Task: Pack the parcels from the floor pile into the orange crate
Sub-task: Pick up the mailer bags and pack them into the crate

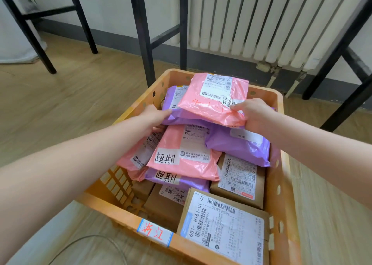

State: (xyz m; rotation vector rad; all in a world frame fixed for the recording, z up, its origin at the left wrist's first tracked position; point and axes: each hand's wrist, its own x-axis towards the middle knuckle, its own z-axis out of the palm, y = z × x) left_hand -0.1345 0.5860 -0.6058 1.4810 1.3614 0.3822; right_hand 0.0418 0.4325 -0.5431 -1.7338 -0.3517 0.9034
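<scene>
The orange crate [278, 200] stands on the floor below me, filled with parcels. On top at the far end lies a pink mailer [211, 103] stacked on a purple mailer [177, 115]. My left hand [155, 117] grips the purple mailer's left edge, fingers under it. My right hand [253, 113] pinches the right edge of the pink mailer, thumb on top. Below them lie another pink mailer [181, 164] with a handwritten label, a second purple mailer [239, 145] and several brown cardboard boxes, one [223, 228] at the near right corner.
Black metal table legs [144, 35] stand right behind the crate and another frame [342, 79] to the right. A white radiator [271, 20] hangs on the back wall. Wooden floor spreads to the left [60, 103]. A thin cable [90, 242] lies by the crate's near side.
</scene>
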